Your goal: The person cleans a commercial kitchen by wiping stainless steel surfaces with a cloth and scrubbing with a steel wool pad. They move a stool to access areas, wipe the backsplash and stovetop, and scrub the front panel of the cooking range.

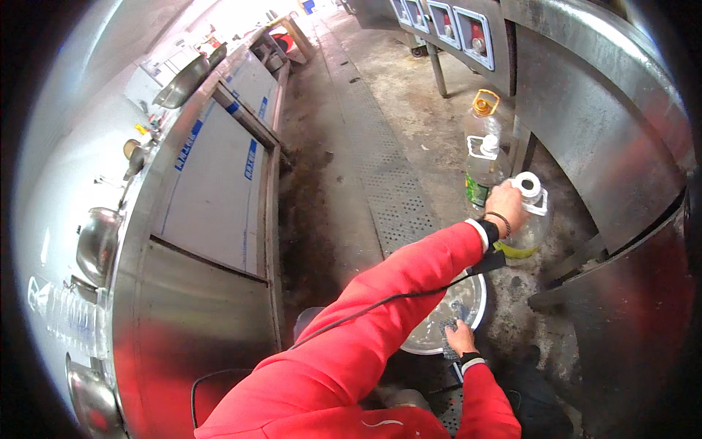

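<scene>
My left hand (504, 204) is stretched out to the right, its fingers closed at the top of a large clear plastic jug (535, 233) with a white neck and handle. This jug stands on the floor, partly behind my hand. Below my left forearm is a round metal basin (482, 307) with a pale rim, holding cloudy water (439, 321). Part of it is hidden by my red sleeve. Over the near right side of the basin, my right hand (462, 337) grips a grey mesh scrubber (448, 336).
Two more plastic bottles (482, 159) stand beyond the jug. A stainless steel counter (203, 296) runs along the left, bearing metal bowls (98, 247). Steel cooking equipment (581, 110) curves along the right. A perforated drain cover (395, 203) lies between. A black cable (378, 304) crosses my left sleeve.
</scene>
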A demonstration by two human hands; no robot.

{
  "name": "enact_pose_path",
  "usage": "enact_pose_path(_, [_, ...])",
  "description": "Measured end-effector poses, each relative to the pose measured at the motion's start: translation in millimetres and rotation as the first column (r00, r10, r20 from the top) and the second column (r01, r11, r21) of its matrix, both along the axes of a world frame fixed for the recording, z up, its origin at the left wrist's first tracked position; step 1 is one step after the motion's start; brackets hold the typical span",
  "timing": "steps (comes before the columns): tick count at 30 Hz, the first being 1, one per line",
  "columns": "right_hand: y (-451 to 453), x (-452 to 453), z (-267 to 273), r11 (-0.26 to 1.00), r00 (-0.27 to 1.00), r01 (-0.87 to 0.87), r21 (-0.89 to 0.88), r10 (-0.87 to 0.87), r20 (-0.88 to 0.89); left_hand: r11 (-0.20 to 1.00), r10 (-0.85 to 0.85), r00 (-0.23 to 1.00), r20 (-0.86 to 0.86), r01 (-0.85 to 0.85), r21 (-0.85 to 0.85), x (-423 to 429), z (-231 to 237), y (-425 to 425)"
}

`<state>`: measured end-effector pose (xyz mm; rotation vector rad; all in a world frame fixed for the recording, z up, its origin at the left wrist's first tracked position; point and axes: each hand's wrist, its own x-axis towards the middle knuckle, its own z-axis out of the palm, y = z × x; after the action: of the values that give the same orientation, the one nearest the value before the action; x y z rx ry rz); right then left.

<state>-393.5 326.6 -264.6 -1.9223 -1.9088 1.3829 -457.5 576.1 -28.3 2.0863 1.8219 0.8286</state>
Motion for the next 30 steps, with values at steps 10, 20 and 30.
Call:
enact_pose_path(10, [2, 3, 0, 0.998, 0.998, -0.035, 0.049, 0.038, -0.057, 0.906, 0.395, 0.830, 0.393, -0.423, -0.017, -184, 34, -9])
enact_pose_path(20, [-5, -13, 20, 0.994, 0.998, -0.062, 0.091, 0.065, -0.026, 0.836, 0.504, 0.489, 0.712, -0.485, -0.258, -398, 111, -156])
enact_pose_path(30, [-11, -11, 12, 0.988, 0.994, -0.109, 0.107, 0.110, 0.005, 0.356, 0.932, 0.346, 0.110, -0.931, -0.084, -554, 19, -254])
